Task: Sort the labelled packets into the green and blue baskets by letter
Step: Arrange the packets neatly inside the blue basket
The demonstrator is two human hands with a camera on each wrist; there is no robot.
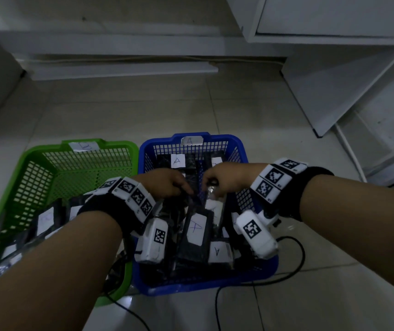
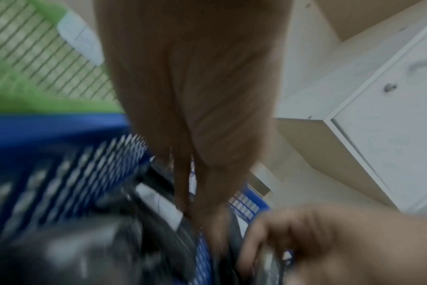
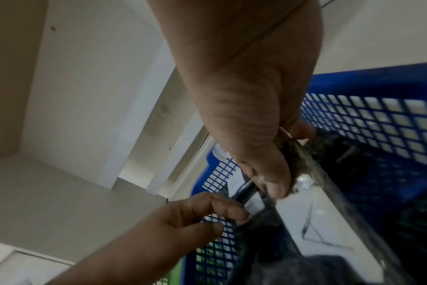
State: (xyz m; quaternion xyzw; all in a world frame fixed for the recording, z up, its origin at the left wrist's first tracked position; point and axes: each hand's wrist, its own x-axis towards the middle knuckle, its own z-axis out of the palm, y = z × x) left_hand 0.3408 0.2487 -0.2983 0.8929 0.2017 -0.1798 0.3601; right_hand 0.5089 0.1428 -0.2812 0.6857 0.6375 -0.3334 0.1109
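The blue basket (image 1: 239,144) carries an "A" tag and holds several black packets with white "A" labels, one lying in the middle (image 1: 197,228). Beside it on the left, the green basket (image 1: 48,149) carries a "B" tag and holds several labelled packets at its near end. Both hands are over the blue basket. My right hand (image 1: 224,177) pinches the top edge of an upright packet (image 3: 305,212) between thumb and fingers, as the right wrist view shows. My left hand (image 1: 165,185) reaches down beside it, fingertips touching a black packet, with the thumb apart from them.
Black cables (image 1: 293,254) trail over the tiled floor in front of and right of the blue basket. White cabinet panels (image 1: 334,80) lean at the right. A white board (image 1: 119,70) lies along the wall behind the baskets.
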